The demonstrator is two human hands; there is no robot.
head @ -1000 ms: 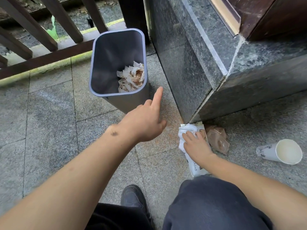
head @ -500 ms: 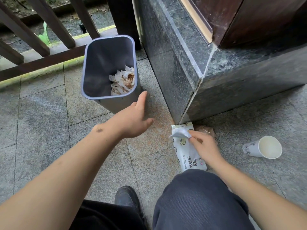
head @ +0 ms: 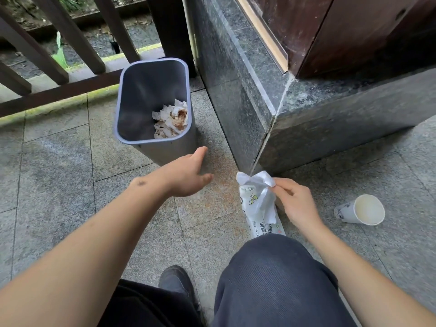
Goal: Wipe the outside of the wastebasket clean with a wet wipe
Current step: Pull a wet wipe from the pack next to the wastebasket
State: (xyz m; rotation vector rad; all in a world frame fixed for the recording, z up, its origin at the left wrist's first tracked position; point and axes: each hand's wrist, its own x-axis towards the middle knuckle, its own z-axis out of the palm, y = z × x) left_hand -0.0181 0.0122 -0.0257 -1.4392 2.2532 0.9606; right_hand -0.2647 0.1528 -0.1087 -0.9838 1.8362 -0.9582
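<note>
A grey-blue wastebasket (head: 169, 151) stands upright on the paved floor beside a stone plinth, with crumpled soiled paper inside. My left hand (head: 186, 175) hovers just below its near right corner, fingers apart, holding nothing and not touching it. My right hand (head: 292, 199) pinches a white wet wipe (head: 258, 182), which stretches up out of a white wipe pack (head: 264, 226) lying flat on the floor by my knee.
A dark stone plinth (head: 306, 128) rises right of the basket. A white paper cup (head: 361, 210) lies on its side at the right. A brown wooden railing (head: 54, 90) runs behind the basket. My knee (head: 271, 279) and shoe (head: 175, 279) fill the bottom.
My right hand has lifted off the pack, pulling a wipe up out of it. My left hand has drawn slightly back from the basket's corner and spread its fingers.
</note>
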